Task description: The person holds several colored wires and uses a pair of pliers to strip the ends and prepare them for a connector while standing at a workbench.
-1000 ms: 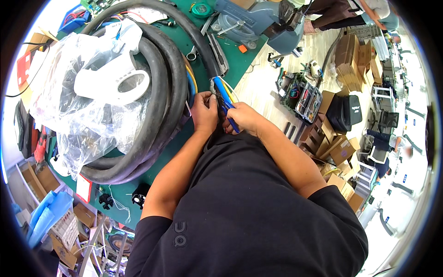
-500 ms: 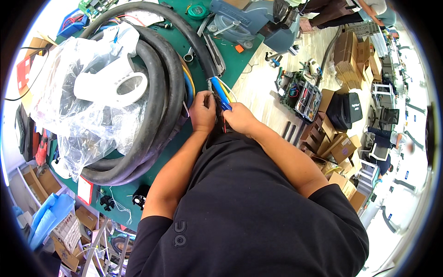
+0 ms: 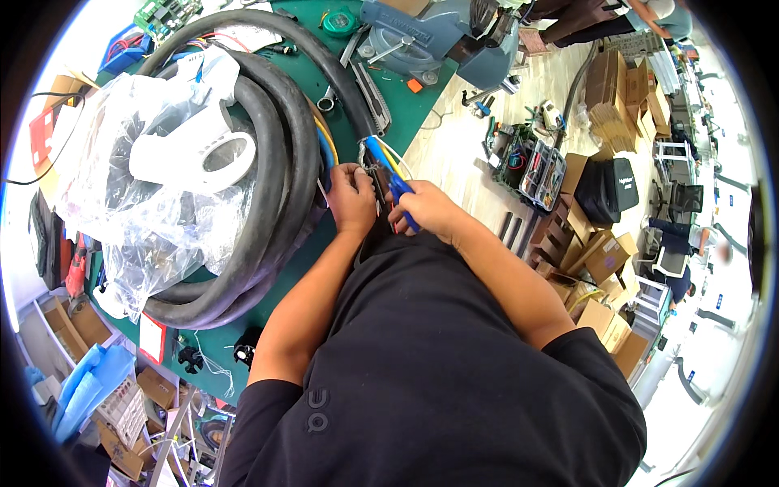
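Note:
A thick black cable (image 3: pixel 351 104) runs down to me from the coil on the green table, its sheath ending just beyond my hands. Blue, yellow and white inner wires (image 3: pixel 385 154) come out of that end, with darker strands beside them. My left hand (image 3: pixel 353 199) is closed at the left edge of the strands, fingertips pinched on what seems to be a dark inner strand. Close to its right, my right hand (image 3: pixel 426 211) grips a blue-handled hand tool (image 3: pixel 411 221). Fingers and strands hide the tool's working end, so its exact kind is unclear.
Clear plastic wrap and a white plastic part (image 3: pixel 195 158) lie over the cable coil (image 3: pixel 272 203). A blue-grey bench machine (image 3: pixel 406 32) and a ring spanner (image 3: pixel 326 102) sit at the far side. An open toolbox (image 3: pixel 535 172) and cardboard boxes (image 3: pixel 608 97) stand right.
My right hand has moved slightly right and nearer to me, its fingers loosening so more of the blue tool shows. My left hand stays at the cable end.

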A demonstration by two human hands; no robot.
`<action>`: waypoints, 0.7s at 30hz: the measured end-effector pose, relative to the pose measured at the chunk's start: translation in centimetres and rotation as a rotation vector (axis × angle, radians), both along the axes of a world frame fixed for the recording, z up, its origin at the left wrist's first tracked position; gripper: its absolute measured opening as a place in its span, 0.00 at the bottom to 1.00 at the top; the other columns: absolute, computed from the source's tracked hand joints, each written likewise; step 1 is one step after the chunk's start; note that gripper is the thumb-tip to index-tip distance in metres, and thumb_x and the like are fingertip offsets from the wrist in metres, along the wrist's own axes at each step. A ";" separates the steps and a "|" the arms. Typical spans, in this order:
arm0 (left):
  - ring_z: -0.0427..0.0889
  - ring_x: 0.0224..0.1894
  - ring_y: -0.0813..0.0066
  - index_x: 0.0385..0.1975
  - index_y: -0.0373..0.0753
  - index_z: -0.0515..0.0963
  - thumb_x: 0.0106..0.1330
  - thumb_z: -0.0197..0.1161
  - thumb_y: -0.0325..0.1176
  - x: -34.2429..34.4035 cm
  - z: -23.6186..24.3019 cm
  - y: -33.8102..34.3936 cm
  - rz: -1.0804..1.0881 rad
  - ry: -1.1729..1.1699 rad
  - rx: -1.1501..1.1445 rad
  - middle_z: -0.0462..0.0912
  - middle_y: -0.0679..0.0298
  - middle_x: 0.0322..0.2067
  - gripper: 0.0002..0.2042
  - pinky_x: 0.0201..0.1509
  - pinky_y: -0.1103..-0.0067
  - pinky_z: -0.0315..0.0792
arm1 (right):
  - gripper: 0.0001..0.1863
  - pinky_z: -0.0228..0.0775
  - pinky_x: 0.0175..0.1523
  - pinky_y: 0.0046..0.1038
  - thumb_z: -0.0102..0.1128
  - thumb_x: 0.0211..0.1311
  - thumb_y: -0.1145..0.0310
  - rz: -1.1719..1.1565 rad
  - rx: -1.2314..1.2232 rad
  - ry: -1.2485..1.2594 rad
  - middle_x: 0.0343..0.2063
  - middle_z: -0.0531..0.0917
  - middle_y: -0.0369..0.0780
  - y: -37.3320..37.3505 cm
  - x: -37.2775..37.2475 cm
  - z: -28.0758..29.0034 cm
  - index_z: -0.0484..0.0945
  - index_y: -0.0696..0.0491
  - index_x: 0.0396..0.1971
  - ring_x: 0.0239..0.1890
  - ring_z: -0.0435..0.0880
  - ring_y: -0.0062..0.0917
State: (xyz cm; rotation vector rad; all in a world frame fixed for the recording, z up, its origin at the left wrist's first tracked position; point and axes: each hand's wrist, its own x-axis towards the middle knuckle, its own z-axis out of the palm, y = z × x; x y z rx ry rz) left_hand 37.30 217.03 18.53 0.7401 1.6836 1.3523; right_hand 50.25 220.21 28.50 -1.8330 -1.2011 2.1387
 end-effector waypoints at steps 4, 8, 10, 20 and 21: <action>0.79 0.25 0.78 0.36 0.34 0.70 0.68 0.55 0.30 0.1 0.8 -0.2 0.015 0.042 -0.012 0.80 0.63 0.25 0.06 0.33 0.79 0.74 | 0.13 0.71 0.28 0.26 0.43 0.53 0.72 0.100 -0.041 -0.018 0.30 0.81 0.46 0.1 -0.6 -0.4 0.73 0.60 0.37 0.27 0.80 0.25; 0.81 0.27 0.76 0.36 0.34 0.71 0.67 0.55 0.30 -0.2 1.8 -0.3 0.011 0.076 -0.045 0.81 0.62 0.25 0.06 0.34 0.78 0.75 | 0.11 0.70 0.26 0.26 0.44 0.53 0.73 0.176 -0.025 -0.057 0.27 0.81 0.44 0.7 -1.4 0.1 0.74 0.60 0.33 0.25 0.80 0.24; 0.81 0.27 0.75 0.35 0.34 0.71 0.67 0.56 0.30 -0.4 1.8 -0.4 -0.003 0.120 -0.056 0.81 0.61 0.26 0.05 0.34 0.78 0.75 | 0.11 0.70 0.26 0.26 0.44 0.53 0.73 0.182 -0.007 -0.078 0.26 0.81 0.44 0.8 -1.8 -0.3 0.74 0.60 0.32 0.24 0.79 0.24; 0.82 0.28 0.72 0.35 0.34 0.72 0.66 0.57 0.31 -0.4 1.2 -0.4 0.004 0.152 -0.054 0.82 0.60 0.27 0.06 0.36 0.76 0.75 | 0.10 0.70 0.25 0.27 0.45 0.52 0.74 0.226 0.006 -0.143 0.23 0.79 0.43 0.8 -1.3 -1.4 0.75 0.61 0.30 0.22 0.79 0.25; 0.82 0.28 0.71 0.35 0.34 0.72 0.66 0.57 0.31 -0.3 1.2 -0.4 0.007 0.145 -0.051 0.82 0.60 0.27 0.07 0.36 0.76 0.75 | 0.10 0.69 0.24 0.28 0.45 0.52 0.73 0.205 0.007 -0.132 0.23 0.79 0.43 0.8 -1.3 -1.4 0.75 0.61 0.30 0.22 0.79 0.26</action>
